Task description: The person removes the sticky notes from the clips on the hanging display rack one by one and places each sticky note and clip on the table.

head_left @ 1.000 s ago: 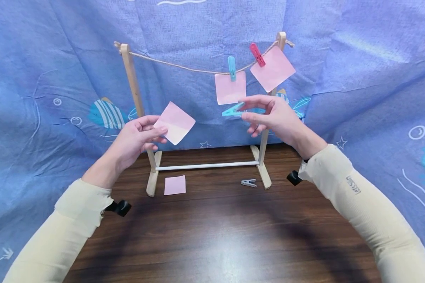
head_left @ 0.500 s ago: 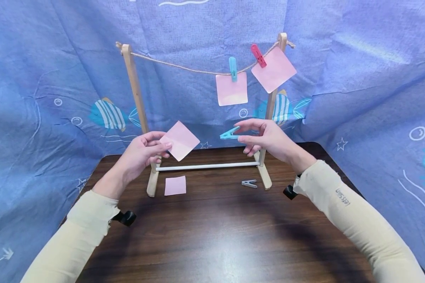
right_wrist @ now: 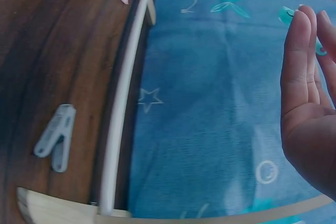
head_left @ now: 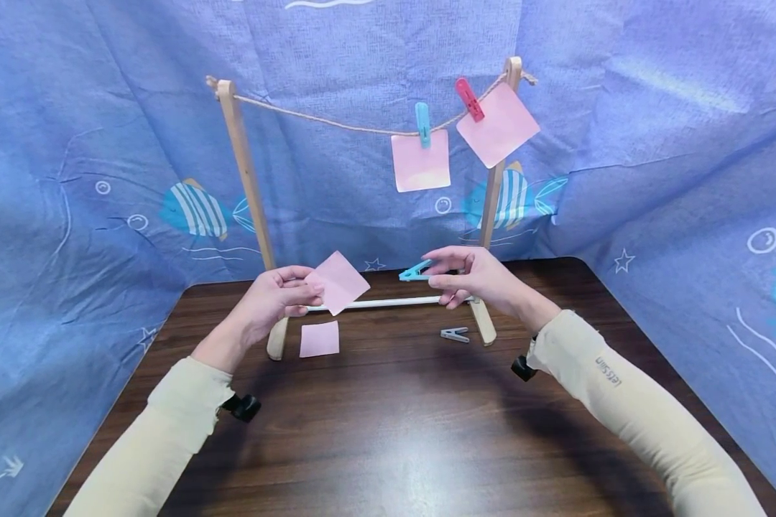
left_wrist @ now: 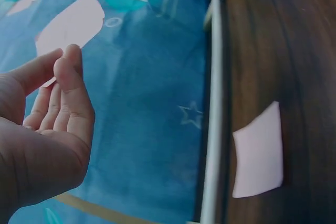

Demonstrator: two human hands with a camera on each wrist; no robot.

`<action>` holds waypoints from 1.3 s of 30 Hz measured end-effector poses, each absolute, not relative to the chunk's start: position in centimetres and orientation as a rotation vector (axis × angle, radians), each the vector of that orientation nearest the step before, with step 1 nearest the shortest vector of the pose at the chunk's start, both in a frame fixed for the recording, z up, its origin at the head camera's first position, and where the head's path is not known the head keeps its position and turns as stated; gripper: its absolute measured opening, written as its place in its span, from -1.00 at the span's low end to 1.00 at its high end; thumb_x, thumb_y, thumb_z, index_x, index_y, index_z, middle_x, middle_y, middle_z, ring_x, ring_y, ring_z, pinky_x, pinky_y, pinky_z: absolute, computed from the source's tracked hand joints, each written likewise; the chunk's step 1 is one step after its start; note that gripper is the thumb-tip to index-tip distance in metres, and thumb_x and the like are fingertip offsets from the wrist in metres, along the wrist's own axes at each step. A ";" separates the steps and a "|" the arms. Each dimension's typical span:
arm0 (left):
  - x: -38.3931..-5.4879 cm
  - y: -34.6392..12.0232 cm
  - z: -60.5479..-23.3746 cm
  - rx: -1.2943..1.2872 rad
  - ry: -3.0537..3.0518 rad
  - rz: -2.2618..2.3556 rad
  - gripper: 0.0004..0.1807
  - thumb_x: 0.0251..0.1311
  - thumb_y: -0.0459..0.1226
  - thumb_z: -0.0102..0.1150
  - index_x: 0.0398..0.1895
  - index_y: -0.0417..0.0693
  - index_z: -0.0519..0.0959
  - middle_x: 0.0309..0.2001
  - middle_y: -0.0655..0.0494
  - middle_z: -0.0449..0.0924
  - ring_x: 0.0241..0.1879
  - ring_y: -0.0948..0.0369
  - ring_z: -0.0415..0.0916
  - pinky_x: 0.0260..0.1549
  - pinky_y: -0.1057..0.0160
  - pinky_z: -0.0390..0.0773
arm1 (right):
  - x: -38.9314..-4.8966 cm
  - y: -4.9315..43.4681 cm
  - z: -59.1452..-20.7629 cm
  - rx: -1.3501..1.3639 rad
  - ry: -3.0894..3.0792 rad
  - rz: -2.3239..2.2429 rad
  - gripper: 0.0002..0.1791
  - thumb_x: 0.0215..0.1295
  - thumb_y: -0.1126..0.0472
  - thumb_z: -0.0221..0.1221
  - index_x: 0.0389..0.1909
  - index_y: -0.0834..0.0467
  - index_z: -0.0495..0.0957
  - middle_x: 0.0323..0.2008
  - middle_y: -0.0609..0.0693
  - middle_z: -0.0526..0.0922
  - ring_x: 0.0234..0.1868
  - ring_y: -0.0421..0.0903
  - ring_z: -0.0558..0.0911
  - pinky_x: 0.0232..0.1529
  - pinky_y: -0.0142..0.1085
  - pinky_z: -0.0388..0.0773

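Observation:
My left hand (head_left: 278, 298) pinches a pink paper square (head_left: 340, 283) by one corner, thumb on top. In the left wrist view the same paper square (left_wrist: 73, 22) stands up from my fingertips. My right hand (head_left: 475, 276) pinches a light blue clothespin (head_left: 414, 271) between thumb and fingers, level with the paper and to its right. Most of that clothespin is hidden behind my fingers in the right wrist view. Both hands are in the air in front of a wooden stand, below its rope (head_left: 323, 118).
A blue clothespin (head_left: 423, 123) and a red clothespin (head_left: 469, 99) hold pink papers on the rope. On the dark table (head_left: 388, 416) lie another pink paper (head_left: 320, 339) and a grey clothespin (head_left: 455, 334). A white bar (head_left: 394, 303) joins the stand's feet.
Both hands have come down from near the hanging papers to just above the stand's bottom bar, still holding the paper and the light blue clothespin. The hanging papers stay put.

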State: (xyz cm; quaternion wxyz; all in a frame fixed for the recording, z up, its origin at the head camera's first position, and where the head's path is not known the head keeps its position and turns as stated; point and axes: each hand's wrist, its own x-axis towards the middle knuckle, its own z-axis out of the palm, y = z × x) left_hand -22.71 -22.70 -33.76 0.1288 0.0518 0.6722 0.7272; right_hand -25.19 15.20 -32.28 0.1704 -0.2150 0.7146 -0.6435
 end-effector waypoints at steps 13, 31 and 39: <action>-24.0 -22.5 -39.0 0.076 2.007 1.826 -0.54 0.41 -0.34 0.18 0.29 -0.30 0.35 -0.23 0.10 0.74 -0.23 0.21 0.74 -0.35 0.34 0.67 | -26.4 15.0 -37.6 -0.556 1.949 -1.773 -0.43 0.36 0.34 0.30 0.36 0.27 0.41 0.07 0.23 0.68 -0.42 -0.04 0.74 -0.42 -0.19 0.73; -25.3 -20.5 -42.3 -0.065 2.076 1.828 -0.73 0.36 -0.32 0.27 0.05 -0.27 0.58 -0.36 0.06 0.69 -0.38 0.22 0.68 -0.48 0.34 0.67 | -27.9 15.1 -43.0 -0.414 2.011 -1.631 -0.45 0.35 0.30 0.33 0.31 0.30 0.43 -0.01 0.23 0.70 -0.47 -0.17 0.73 -0.71 -0.43 0.37; -25.7 -19.8 -42.8 -0.087 2.102 1.794 -0.67 0.36 -0.32 0.27 0.10 -0.33 0.56 -0.28 0.03 0.69 -0.33 0.17 0.71 -0.46 0.32 0.69 | -27.8 14.8 -43.9 -0.381 2.038 -1.562 -0.51 0.33 0.29 0.34 0.23 0.29 0.49 -0.17 0.16 0.75 -0.56 -0.18 0.71 -0.77 -0.45 0.36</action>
